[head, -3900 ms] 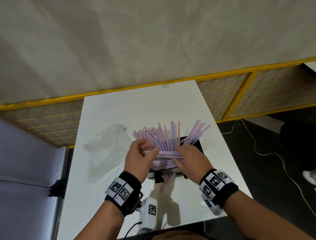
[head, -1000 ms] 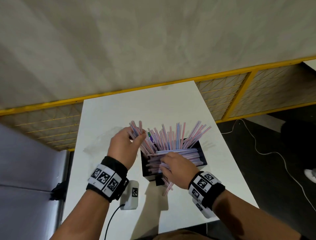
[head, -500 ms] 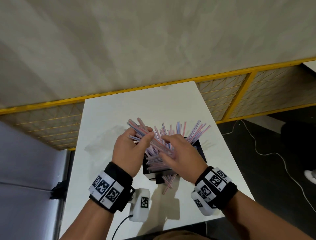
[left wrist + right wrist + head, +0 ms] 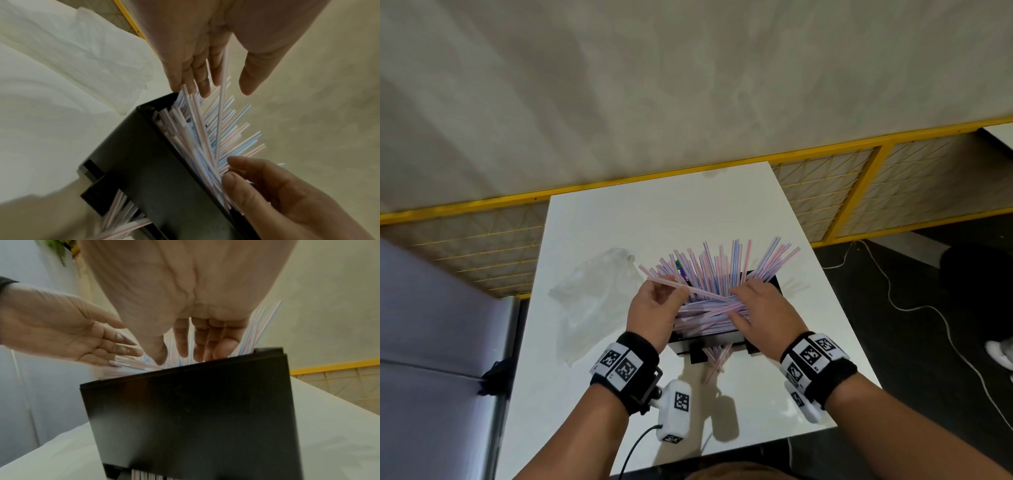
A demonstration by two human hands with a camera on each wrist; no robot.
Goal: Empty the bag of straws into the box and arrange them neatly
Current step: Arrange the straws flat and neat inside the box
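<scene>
A black box (image 4: 774, 281) stands mid-table, packed with pink and blue striped straws (image 4: 715, 270); many stand fanned upright, others lie crosswise on top. My left hand (image 4: 664, 294) is at the box's left end with fingers straight and thumb apart, and one loose straw (image 4: 221, 100) runs between them. My right hand (image 4: 743, 305) rests its fingertips on the crosswise straws at the right end. The wrist views show the box (image 4: 154, 178) (image 4: 195, 418) close up, with the right hand (image 4: 179, 358) reaching into the straw tops. A few straws (image 4: 717, 359) poke out of the box's bottom slot.
The empty clear plastic bag (image 4: 592, 298) lies crumpled on the white table (image 4: 654, 222), left of the box. A yellow-framed mesh rail (image 4: 876, 171) runs behind the table. A cable (image 4: 928, 308) trails on the dark floor to the right.
My left hand has loosened from the bunch of straws it held at the box's left end; a single straw now lies across it. My right hand stays on the pile.
</scene>
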